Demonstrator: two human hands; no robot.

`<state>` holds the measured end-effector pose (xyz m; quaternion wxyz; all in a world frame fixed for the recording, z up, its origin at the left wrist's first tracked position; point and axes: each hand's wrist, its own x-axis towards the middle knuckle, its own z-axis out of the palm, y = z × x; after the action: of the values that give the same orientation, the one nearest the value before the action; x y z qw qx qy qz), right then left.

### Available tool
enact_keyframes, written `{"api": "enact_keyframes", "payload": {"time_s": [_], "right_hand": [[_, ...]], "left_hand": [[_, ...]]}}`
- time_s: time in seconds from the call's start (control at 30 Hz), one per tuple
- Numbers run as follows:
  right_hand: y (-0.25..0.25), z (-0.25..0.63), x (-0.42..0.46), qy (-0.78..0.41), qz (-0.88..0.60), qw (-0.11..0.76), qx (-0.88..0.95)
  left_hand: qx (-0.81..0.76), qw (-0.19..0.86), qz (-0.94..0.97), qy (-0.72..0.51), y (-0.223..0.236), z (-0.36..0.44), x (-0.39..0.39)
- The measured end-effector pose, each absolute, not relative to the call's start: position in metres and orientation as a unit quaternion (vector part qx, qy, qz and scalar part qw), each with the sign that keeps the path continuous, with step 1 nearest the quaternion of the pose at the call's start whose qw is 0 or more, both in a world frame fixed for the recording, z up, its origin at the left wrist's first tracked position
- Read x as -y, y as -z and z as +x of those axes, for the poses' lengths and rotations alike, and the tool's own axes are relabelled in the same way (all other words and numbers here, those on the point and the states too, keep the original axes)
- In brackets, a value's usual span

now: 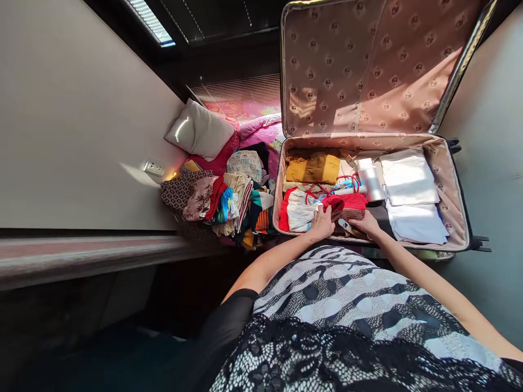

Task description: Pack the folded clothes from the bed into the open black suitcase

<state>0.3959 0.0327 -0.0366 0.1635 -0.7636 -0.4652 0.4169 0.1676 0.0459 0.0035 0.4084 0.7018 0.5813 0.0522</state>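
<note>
An open suitcase (457,218) lies in front of me. Over its near side, my left hand (323,224) is closed on the curled left end of a red and maroon ribbed garment (352,203). My right hand (366,224) pinches the same garment at its lower right edge. Just left of it lies a folded white and red cloth (300,209). Red cords (316,191) run behind my left hand, and a white bottle (370,182) rests behind my right. Below the garment, between my hands, is a small white tag-like piece (344,224).
Folded white clothes (411,177) fill the suitcase's right side; a mustard garment (312,166) lies at its back left. The patterned lid (347,71) stands raised. Left of the suitcase is a heap of clothes (229,204), with a pillow (200,130) behind. A wall socket (154,167) is at left.
</note>
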Motion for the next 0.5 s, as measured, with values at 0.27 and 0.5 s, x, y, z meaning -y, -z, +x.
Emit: {"api": "enact_keyframes", "payload": {"time_s": [0.27,0.5], "right_hand": [[0.023,0.389,-0.037,-0.417,-0.795,0.151,0.415],[0.022,0.389,-0.032,-0.47,-0.772,0.247,0.348]], "left_hand": [[-0.631,0.501,0.586,-0.084,-0.003,0.161,-0.075],[-0.613,0.627,0.431,-0.212,-0.002,0.149,-0.087]]}}
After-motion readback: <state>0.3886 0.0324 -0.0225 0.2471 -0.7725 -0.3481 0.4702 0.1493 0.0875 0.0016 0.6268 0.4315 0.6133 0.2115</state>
